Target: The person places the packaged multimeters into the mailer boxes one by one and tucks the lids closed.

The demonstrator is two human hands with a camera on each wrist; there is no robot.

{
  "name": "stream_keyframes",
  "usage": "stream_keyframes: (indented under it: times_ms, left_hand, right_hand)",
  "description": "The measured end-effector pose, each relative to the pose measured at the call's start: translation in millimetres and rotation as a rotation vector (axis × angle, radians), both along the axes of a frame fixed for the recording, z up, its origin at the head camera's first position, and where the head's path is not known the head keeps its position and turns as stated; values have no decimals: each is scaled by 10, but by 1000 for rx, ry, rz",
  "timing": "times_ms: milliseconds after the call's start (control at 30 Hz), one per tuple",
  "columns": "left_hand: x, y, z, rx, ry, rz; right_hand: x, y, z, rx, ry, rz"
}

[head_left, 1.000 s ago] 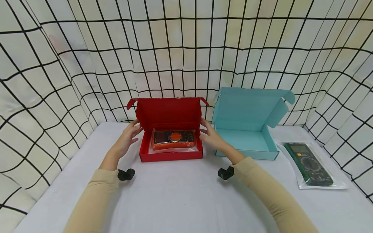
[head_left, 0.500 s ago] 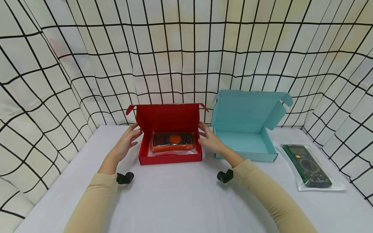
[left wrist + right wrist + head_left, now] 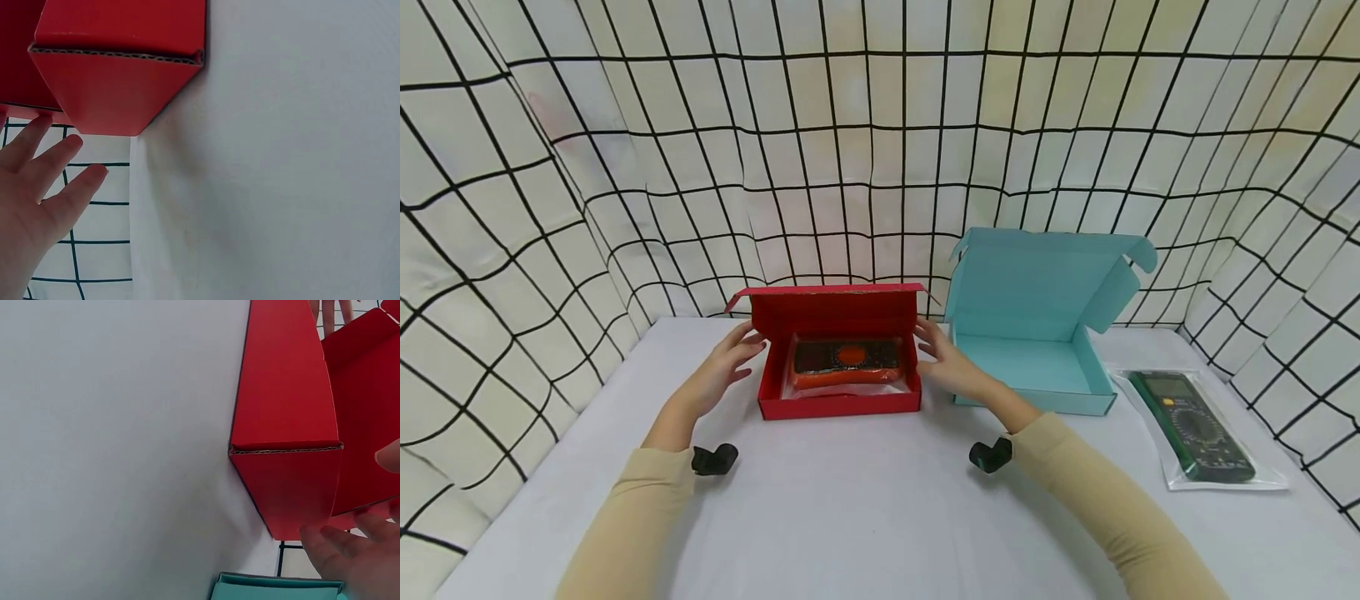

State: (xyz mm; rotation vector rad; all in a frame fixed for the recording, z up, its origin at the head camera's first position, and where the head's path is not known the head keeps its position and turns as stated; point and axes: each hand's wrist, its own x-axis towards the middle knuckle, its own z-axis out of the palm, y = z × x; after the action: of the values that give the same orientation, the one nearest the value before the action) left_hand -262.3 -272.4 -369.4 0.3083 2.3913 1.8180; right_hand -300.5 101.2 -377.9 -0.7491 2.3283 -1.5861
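Note:
A red cardboard box holds an orange-and-black multimeter in a clear plastic bag. Its lid stands up at the back and leans forward, with a flap sticking out at the left. My left hand is at the box's left side, fingers spread, fingertips at the lid's edge in the left wrist view. On the other side, my right hand has its fingertips at the lid's right edge; the right wrist view shows its fingers extended beside the box wall.
A turquoise box stands lid up just right of the red one. Beyond it lies a green-and-black multimeter in a clear bag. A white cloth covers the table; a black-gridded white curtain surrounds it.
The red lid has tipped forward, its top edge lower and its upper side now showing. Both hands have moved slightly along with it. The multimeters and turquoise box stay put.

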Motion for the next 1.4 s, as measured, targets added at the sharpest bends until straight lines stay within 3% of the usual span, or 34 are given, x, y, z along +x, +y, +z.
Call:
stream_keyframes:
  times_ms: [433,633,767,1000,1400]
  left_hand:
    - [20,-38,-5,-60,-16,-40]
    - [-13,11,5,-50,-8,-102]
    - [-74,46,-4,-45,1,-95]
    - [-114,0,-38,-61,-26,-90]
    - [-36,-124,-38,-166,-47,-133]
  right_hand:
    - [69,40,25,9,-12,34]
    - [110,-21,-5,-18,-13,-27]
    - [129,-68,-21,-38,-1,-48]
    - [142,-78,-59,-39,-23,-9]
    - [192,103,14,-60,-96,74]
